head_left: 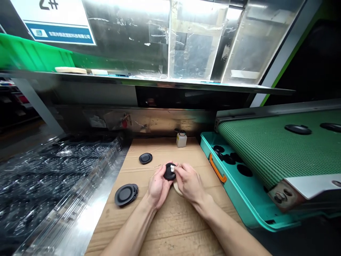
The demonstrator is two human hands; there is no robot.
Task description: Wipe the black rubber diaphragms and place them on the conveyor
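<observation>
In the middle of the head view, my left hand [158,185] grips a round black plastic disc [168,173] by its edge. My right hand [189,182] pinches a small white wad [172,168], which looks like cloth or tissue, against the face of that disc. Beneath my right hand lies a pale round piece [177,188], mostly hidden. A single black disc [145,158] rests on the cardboard ahead of my left hand. Further left, a few more black discs [125,195] lie overlapped in a small stack.
Cardboard [170,231] covers the worktop. At its far edge stands a small white bottle [181,139]. To the right, a teal bin [239,202] with several black discs sits beneath a green conveyor belt [266,142]. Clear plastic trays [66,177] are stacked left; a metal shelf [160,82] spans above.
</observation>
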